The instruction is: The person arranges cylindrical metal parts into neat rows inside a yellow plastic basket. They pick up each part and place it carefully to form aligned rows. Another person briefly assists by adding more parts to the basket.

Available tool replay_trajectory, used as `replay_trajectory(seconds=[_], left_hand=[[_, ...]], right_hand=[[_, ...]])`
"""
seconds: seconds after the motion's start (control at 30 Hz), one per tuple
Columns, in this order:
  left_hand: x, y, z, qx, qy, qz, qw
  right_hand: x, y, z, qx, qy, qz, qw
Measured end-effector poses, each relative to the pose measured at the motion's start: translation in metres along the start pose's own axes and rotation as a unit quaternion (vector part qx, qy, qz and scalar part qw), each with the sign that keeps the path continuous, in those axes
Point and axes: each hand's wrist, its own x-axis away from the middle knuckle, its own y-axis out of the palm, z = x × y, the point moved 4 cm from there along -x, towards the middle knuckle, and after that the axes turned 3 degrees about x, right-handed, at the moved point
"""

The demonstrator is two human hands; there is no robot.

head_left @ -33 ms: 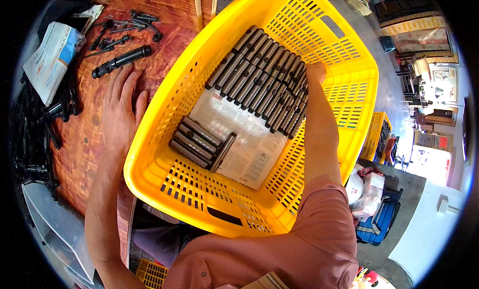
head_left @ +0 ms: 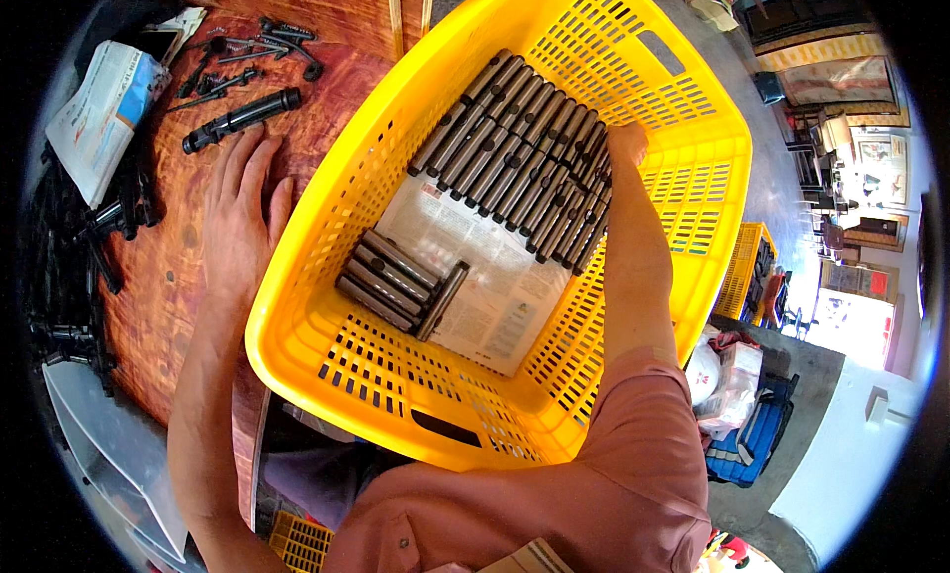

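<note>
My left hand lies flat on the reddish wooden table, its fingers stretched out. The fingertips are close beside a black cylindrical part with slots and rings. A big yellow plastic basket stands tilted in front of me. Inside it, dark metal tubes with small round holes lie packed in rows at the far side. A smaller group of tubes sits at the near left, on printed paper. My right hand reaches in to the right end of the far rows, fingers bunched and mostly hidden.
Small black rods and springs are spread at the table's back. A white and blue plastic packet rests on a pile of black parts at the left. On the floor at right are another yellow crate and a blue bag.
</note>
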Motion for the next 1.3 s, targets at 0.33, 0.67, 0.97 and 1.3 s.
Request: replay_trajectory(seconds=[0.33, 0.67, 0.97, 1.3], left_hand=[[0.004, 0.001, -0.005, -0.010, 0.010, 0.015, 1.000], [0.002, 0.001, -0.003, -0.006, 0.021, 0.041, 0.999], [0.003, 0.003, -0.003, 0.006, 0.015, 0.043, 0.999], [0.004, 0.002, -0.006, 0.018, 0.010, 0.042, 0.999]], right_hand=[[0.003, -0.018, 0.004, -0.017, -0.020, -0.069, 0.997], [0.193, -0.013, -0.026, 0.222, -0.155, -0.763, 0.587], [0.256, 0.024, 0.031, 0.355, -0.406, -0.616, 0.574], [0.281, -0.014, -0.021, 0.216, -0.480, -0.499, 0.688]])
